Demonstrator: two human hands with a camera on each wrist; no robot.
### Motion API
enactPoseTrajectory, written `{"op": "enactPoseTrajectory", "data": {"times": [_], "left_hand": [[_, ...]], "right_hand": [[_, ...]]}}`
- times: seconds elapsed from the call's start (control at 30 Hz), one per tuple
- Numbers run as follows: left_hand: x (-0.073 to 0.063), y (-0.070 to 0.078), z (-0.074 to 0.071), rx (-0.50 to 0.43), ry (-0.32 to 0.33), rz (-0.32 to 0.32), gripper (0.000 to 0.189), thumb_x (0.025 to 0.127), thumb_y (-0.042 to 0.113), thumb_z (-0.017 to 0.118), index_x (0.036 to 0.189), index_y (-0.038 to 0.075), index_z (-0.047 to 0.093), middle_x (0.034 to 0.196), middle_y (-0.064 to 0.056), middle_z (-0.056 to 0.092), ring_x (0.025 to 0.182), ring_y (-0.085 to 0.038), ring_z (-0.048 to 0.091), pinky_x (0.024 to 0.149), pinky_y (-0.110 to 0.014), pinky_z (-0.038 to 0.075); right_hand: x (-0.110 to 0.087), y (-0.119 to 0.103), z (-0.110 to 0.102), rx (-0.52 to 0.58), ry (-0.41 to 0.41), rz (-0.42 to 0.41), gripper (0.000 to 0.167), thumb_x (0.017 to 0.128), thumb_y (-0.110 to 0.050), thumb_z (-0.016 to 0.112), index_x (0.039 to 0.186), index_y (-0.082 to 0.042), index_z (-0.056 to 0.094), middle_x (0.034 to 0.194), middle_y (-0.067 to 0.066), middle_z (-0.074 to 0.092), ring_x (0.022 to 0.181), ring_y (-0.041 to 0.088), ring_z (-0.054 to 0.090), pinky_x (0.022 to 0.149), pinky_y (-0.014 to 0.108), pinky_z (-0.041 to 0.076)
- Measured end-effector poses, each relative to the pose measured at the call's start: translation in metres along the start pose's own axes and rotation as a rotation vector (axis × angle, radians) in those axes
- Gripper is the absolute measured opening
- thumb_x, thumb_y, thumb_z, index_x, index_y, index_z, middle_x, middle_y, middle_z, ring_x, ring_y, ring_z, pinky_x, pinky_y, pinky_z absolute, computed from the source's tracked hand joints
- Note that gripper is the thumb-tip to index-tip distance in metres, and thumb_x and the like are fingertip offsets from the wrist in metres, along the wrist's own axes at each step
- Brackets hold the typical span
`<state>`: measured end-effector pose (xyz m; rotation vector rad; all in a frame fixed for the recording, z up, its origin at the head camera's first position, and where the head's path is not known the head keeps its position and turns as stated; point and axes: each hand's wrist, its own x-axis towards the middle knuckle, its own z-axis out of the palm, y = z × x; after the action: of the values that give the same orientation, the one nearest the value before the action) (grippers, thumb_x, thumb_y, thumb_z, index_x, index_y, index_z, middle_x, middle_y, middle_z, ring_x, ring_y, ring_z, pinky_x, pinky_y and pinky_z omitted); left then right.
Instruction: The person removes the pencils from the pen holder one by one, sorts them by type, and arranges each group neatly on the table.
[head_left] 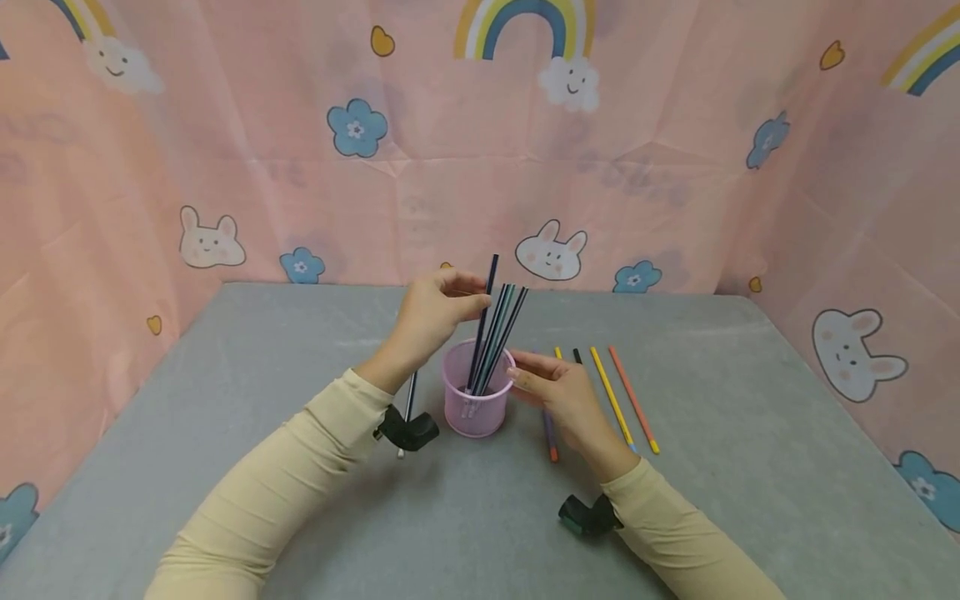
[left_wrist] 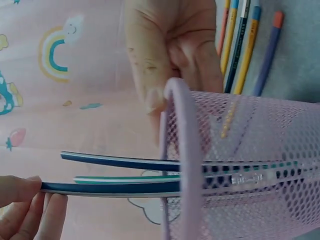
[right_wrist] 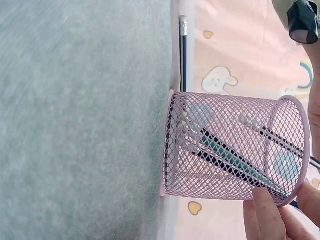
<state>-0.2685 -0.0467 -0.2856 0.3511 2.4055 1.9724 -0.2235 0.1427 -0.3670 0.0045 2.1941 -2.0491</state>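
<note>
Dark pencil [head_left: 477,354], partway in pink mesh cup [head_left: 476,421], is pinched nr top by L hand [head_left: 438,312] & should be slid straight, clear of bunched pencils [head_left: 497,337], w/ cup rim [right_wrist: 308,135] pinched steady by R hand [head_left: 566,400].

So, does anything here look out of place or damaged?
Nothing looks spilled or damaged; the pink mesh cup stands upright, held by the right hand. One mild oddity: a lone dark pencil lies on the table left of the cup, apart from the similar pencils leaning inside. Coloured pencils lie opposite.
</note>
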Motion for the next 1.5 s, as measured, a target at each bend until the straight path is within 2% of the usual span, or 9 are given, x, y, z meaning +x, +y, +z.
{"op": "enactPoseTrajectory", "data": {"times": [0.23, 0.67, 0.9, 1.17, 1.43, 1.5], "left_hand": [[-0.005, 0.012, -0.003, -0.017, 0.006, 0.040, 0.026, 0.091, 0.009, 0.071, 0.115, 0.001, 0.069, 0.113, -0.015, 0.071, 0.103, -0.024, 0.071, 0.090, -0.030, 0.060], [-0.016, 0.034, -0.017, -0.063, 0.063, 0.109, 0.028, 0.090, 0.012, 0.072, 0.116, 0.001, 0.069, 0.112, -0.014, 0.070, 0.097, -0.020, 0.071, 0.090, -0.031, 0.060], [-0.019, 0.040, -0.025, -0.080, 0.081, 0.113, 0.030, 0.090, 0.010, 0.073, 0.117, 0.000, 0.069, 0.112, -0.014, 0.069, 0.094, -0.018, 0.070, 0.090, -0.032, 0.060], [-0.019, 0.039, -0.036, -0.071, 0.098, 0.103, 0.030, 0.090, 0.009, 0.072, 0.118, -0.001, 0.069, 0.110, -0.010, 0.068, 0.091, -0.012, 0.070, 0.087, -0.029, 0.061], [-0.017, 0.028, -0.047, 0.005, 0.089, 0.082, 0.031, 0.091, 0.009, 0.071, 0.120, -0.001, 0.069, 0.115, -0.016, 0.069, 0.089, -0.011, 0.070, 0.085, -0.028, 0.061], [-0.016, 0.024, -0.050, 0.016, 0.092, 0.066, 0.032, 0.091, 0.010, 0.071, 0.121, -0.001, 0.068, 0.117, -0.016, 0.069, 0.091, -0.012, 0.070, 0.085, -0.027, 0.061]], "right_hand": [[0.000, 0.000, 0.000, 0.010, -0.010, -0.013, 0.039, 0.095, -0.008, 0.065, 0.132, 0.004, 0.060, 0.135, 0.023, 0.061, 0.106, 0.011, 0.070, 0.090, 0.029, 0.058], [0.000, -0.001, 0.000, -0.009, -0.011, 0.007, 0.040, 0.096, -0.012, 0.066, 0.133, 0.001, 0.061, 0.137, 0.021, 0.061, 0.113, 0.018, 0.068, 0.093, 0.032, 0.057], [-0.001, -0.002, 0.000, -0.008, -0.015, 0.010, 0.040, 0.096, -0.012, 0.065, 0.133, 0.001, 0.060, 0.138, 0.020, 0.060, 0.116, 0.020, 0.067, 0.096, 0.033, 0.055], [-0.001, -0.001, 0.001, -0.013, -0.018, 0.015, 0.040, 0.096, -0.012, 0.066, 0.133, 0.001, 0.061, 0.138, 0.020, 0.060, 0.116, 0.020, 0.066, 0.095, 0.032, 0.056], [-0.001, -0.001, 0.000, 0.006, -0.026, -0.003, 0.041, 0.095, -0.010, 0.066, 0.133, 0.003, 0.060, 0.138, 0.023, 0.059, 0.111, 0.014, 0.068, 0.093, 0.030, 0.057], [0.000, -0.002, 0.000, 0.007, -0.027, -0.003, 0.041, 0.095, -0.010, 0.066, 0.134, 0.003, 0.060, 0.138, 0.022, 0.059, 0.114, 0.018, 0.068, 0.092, 0.030, 0.057]]}}
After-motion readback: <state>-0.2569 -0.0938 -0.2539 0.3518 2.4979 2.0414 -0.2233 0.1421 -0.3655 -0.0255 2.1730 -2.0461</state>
